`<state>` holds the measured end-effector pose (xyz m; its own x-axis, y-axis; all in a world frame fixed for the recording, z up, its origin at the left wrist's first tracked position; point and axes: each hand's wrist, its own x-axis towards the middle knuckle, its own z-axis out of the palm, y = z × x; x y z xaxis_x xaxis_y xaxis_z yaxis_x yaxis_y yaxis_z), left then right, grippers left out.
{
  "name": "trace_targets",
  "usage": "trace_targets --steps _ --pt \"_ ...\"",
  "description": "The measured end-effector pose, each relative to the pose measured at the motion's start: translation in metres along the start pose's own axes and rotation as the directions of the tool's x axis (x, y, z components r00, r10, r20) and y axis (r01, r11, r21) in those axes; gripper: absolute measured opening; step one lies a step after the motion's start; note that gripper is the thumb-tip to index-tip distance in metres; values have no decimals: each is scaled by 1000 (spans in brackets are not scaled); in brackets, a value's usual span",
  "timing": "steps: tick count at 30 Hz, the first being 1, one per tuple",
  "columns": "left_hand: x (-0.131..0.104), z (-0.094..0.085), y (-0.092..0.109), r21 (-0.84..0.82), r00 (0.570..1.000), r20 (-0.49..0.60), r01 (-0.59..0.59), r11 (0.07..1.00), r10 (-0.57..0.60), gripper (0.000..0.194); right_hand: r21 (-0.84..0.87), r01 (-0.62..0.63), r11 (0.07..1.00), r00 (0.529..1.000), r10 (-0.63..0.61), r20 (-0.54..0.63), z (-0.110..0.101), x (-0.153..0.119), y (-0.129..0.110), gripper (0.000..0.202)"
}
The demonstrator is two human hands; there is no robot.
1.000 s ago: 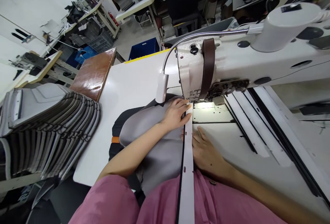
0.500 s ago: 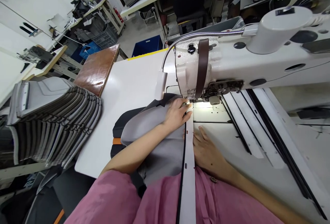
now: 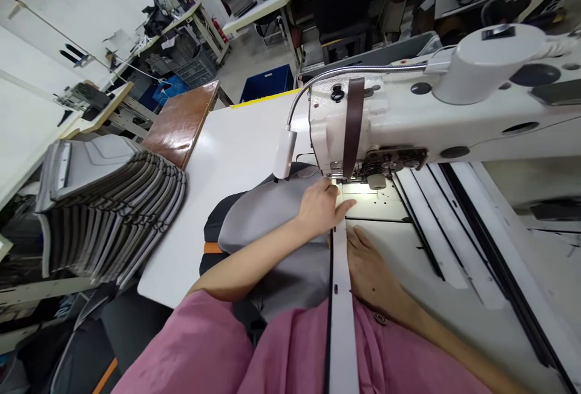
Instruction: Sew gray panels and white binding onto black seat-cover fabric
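Observation:
A long white strip (image 3: 341, 297) with a black edge and small slots runs from the sewing machine (image 3: 340, 134) down over my lap. Grey fabric (image 3: 295, 279) with black and orange parts lies along the strip's left side. My left hand (image 3: 320, 205) rests on fabric and strip just before the machine's needle area, thumb stretched out to the right, fingertips partly hidden. Lying palm down at the strip's right edge, my right hand (image 3: 367, 264) has its fingers stretched forward; part of it goes under the strip. Neither hand visibly grips anything.
More white strips with black edges (image 3: 449, 218) lie to the right. A tall stack of grey sewn pieces (image 3: 113, 206) stands at the left, by a brown board (image 3: 184, 121). A lamp (image 3: 285, 155) hangs beside the machine head. A blue crate (image 3: 267, 84) is behind the table.
The strip has slid slightly forward towards the machine. My left hand's fingers have drawn together, and its thumb now points out to the right. My right hand stays beside the strip.

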<state>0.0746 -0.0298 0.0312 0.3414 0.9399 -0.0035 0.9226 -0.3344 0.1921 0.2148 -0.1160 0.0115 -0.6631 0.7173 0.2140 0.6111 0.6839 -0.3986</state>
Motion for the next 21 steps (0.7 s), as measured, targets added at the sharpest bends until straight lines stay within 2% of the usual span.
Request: trace_targets --steps 3,6,9,12,16,18,21 --pt "4 -14 9 -98 990 131 69 993 -56 46 13 -19 1000 999 19 33 -4 7 7 41" --pt "8 -27 12 -171 964 251 138 976 -93 26 -68 -53 996 998 54 18 -1 11 15 37" --pt "7 -35 11 -211 944 318 161 964 -88 11 -172 -57 984 997 48 -56 4 8 17 40" --pt "-1 -38 11 -272 943 329 144 952 -48 12 -216 -17 976 990 -13 -138 9 -4 9 43" --pt "-14 -36 10 -347 963 269 98 933 -1 21 -220 70 973 964 -123 -234 14 -19 -5 41" --pt "-17 -35 10 -372 966 257 101 923 -2 22 -234 73 969 968 -125 -218 15 -18 -7 41" --pt "-12 -34 6 -419 964 265 122 900 -7 23 -252 53 966 988 -88 -129 13 -7 -4 41"
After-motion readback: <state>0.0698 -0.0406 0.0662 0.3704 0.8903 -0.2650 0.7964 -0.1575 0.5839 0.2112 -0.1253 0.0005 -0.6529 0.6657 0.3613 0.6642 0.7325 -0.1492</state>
